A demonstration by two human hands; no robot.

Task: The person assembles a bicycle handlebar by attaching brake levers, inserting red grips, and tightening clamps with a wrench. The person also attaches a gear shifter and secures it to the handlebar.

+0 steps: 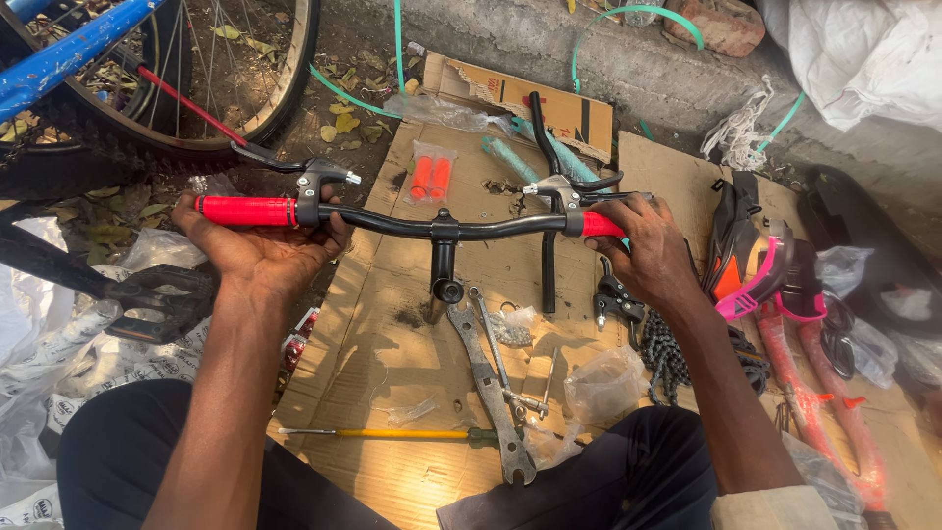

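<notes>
i hold a black bicycle handlebar (pixel 461 228) level above a sheet of flattened cardboard (pixel 392 294), its stem pointing down toward the sheet. my left hand (pixel 257 250) cups the bar from below just inside the red grip (pixel 245 210), fingers curled up around the tube beside the left brake lever (pixel 294 167). my right hand (pixel 653 257) is wrapped shut over the other red grip (pixel 601 225), so only a short piece of it shows, with the right brake lever (pixel 574 186) just beside my thumb. under the stem lie a long flat spanner (pixel 491 393) and a slimmer wrench (pixel 500 363), crossing each other, and nearer my knees a yellow-handled screwdriver (pixel 392 433). a small packet with two orange pieces (pixel 430 175) rests beyond the bar. a loose black brake part (pixel 616 299) and a heap of chain (pixel 667 358) sit under my right wrist, partly hidden by it. to the right are pink and orange plastic guards (pixel 760 270) and wrapped red tubes (pixel 824 393). at upper left, a blue bicycle frame (pixel 69 54) and its wheel (pixel 196 108) stand close, and a black pedal (pixel 157 294) lies on plastic wrapping (pixel 39 334) beside my left forearm.
</notes>
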